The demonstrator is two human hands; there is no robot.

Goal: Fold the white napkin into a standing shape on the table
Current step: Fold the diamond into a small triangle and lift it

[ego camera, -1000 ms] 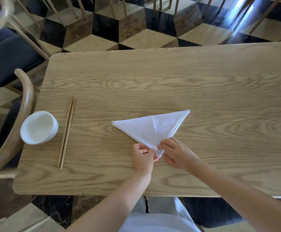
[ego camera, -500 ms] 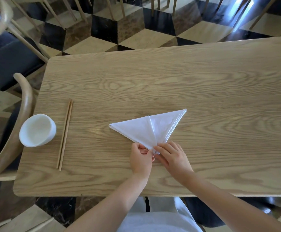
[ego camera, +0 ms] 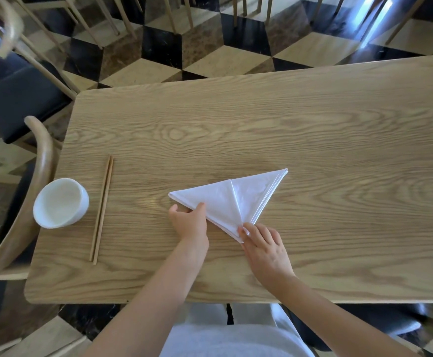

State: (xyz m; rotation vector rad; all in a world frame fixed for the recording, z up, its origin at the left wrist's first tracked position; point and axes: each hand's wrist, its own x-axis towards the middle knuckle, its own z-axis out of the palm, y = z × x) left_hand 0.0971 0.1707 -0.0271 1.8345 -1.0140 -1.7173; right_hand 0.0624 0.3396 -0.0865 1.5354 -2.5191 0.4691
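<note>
The white napkin lies flat on the wooden table, folded into a layered triangle with a centre crease and its tip pointing toward me. My left hand grips the napkin's left edge, thumb on top and fingers at the edge. My right hand presses its fingertips on the near tip, pinning it to the table.
A white bowl stands near the table's left edge, with a pair of wooden chopsticks lying just right of it. Wooden chairs with dark seats stand at the left. The table's near edge is close to my body.
My left hand has slid from the napkin's near tip up along its left edge. My right hand stays on the tip. The napkin has not changed shape.
</note>
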